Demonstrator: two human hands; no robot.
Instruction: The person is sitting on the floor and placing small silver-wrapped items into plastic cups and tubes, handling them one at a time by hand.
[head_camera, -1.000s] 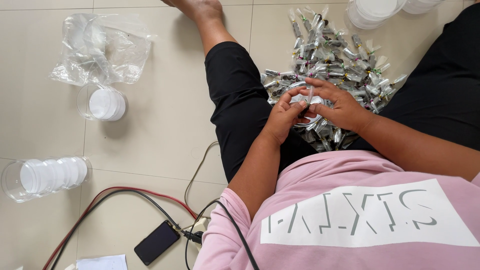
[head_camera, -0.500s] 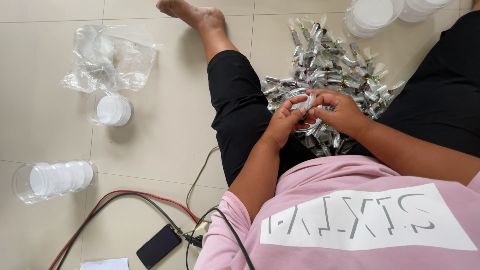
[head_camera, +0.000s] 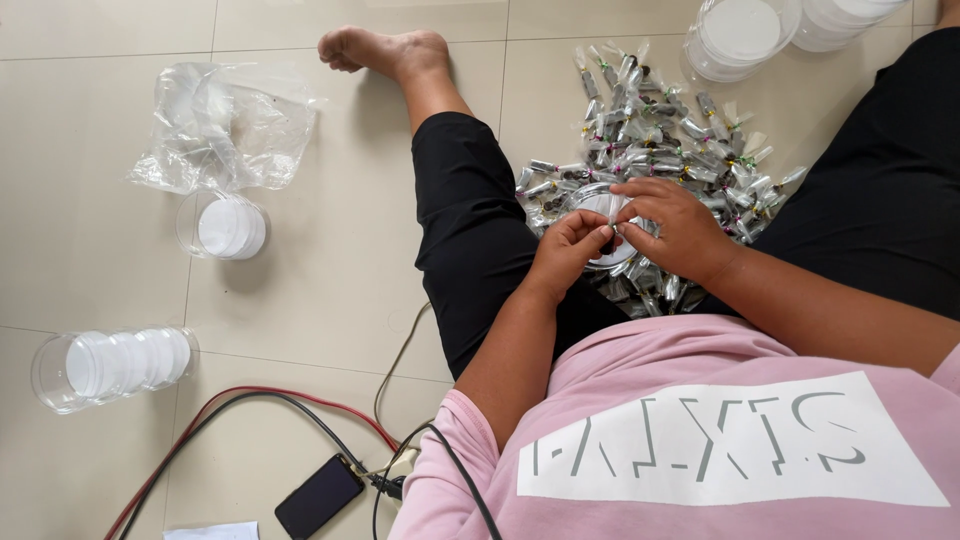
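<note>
beige floor tiles (head_camera: 330, 290) under hands (head_camera: 625, 235) and packets (head_camera: 660, 140).

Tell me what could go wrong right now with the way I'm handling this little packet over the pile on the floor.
Both hands, left hand and right hand, pinch one small packet above the round clear lid; if it slips, it could get lost in the pile of packets below. Your leg lies against the pile, so shifting may scatter it. The cables and phone beside you could snag if you move.
</note>
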